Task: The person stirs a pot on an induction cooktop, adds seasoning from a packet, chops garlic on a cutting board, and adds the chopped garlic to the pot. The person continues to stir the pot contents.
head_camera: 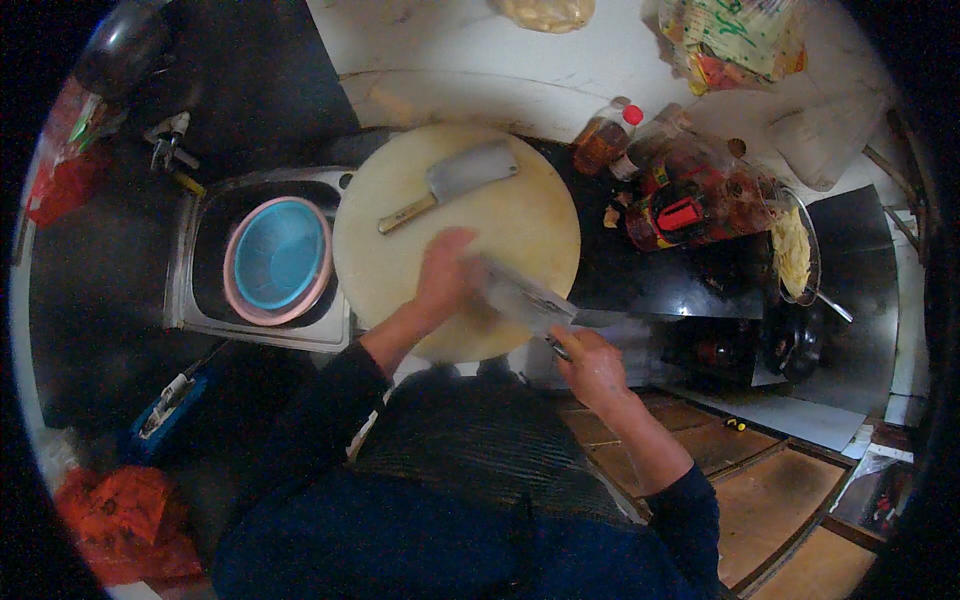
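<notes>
A large round chopping board [375, 277] lies before me. Across it, towards the far side, rests a cleaver [472, 172] with a wooden handle. My right hand [596, 367] is closed on the dark handle of a second cleaver [525, 296], whose blurred blade reaches over the board's near right part. My left hand [448, 270] is over the board beside the tip of that blade. Motion blur hides its fingertips, and whether they touch or hold anything cannot be told.
Left of the board, a blue basin [277, 251] sits inside a pink one [232, 289] in a metal sink [178, 292]. To the right stand bottles [604, 139], a large red-labelled container [675, 214] and a strainer [814, 296] holding pale yellow food [791, 247].
</notes>
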Demonstrator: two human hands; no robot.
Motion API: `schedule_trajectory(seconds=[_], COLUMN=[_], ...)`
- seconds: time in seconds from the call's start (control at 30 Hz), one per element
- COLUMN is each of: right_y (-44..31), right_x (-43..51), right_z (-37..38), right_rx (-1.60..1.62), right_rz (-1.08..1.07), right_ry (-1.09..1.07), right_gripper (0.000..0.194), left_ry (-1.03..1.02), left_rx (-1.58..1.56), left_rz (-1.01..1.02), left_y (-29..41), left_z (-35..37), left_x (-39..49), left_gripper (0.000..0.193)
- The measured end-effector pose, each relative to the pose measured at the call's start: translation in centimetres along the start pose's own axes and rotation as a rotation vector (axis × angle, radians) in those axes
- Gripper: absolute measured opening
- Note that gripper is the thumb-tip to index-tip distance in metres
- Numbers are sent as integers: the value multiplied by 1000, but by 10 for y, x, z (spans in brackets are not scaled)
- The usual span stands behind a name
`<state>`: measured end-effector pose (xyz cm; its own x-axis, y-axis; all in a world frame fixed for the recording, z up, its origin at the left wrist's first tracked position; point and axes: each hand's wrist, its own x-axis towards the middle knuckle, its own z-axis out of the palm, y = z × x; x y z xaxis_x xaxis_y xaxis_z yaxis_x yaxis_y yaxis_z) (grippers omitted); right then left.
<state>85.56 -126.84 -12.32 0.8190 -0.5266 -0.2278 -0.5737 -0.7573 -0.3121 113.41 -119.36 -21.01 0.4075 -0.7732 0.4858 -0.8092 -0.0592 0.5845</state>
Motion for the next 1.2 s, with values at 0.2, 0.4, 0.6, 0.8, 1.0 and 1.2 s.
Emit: schedule_trajectory(seconds=[0.2,0.4,0.6,0.8,1.0,1.2], right_y=[-5,26,24,-13,-4,-3], right_x=[-1,-39,-19,-5,-10,-32], right_z=[-3,-20,22,56,68,79], right_rx=[-27,91,380,511,1244,1421], right_rz=[-100,-47,284,256,462,639], right_ry=[36,69,24,59,73,31], right_gripper=[57,57,54,50,30,19], left_ry=[-477,-330,-405,-363,-239,-260], left_rx=[214,105,44,-65,-90,-130], left_rz=[-23,-186,-280,-195,-106,-100], left_y=[48,5,-10,-16,-13,4], left_z=[10,-7,3,3,7,27], left_x=[23,7,-38,-57,-65,-49], left_gripper=[48,41,38,38,58,61])
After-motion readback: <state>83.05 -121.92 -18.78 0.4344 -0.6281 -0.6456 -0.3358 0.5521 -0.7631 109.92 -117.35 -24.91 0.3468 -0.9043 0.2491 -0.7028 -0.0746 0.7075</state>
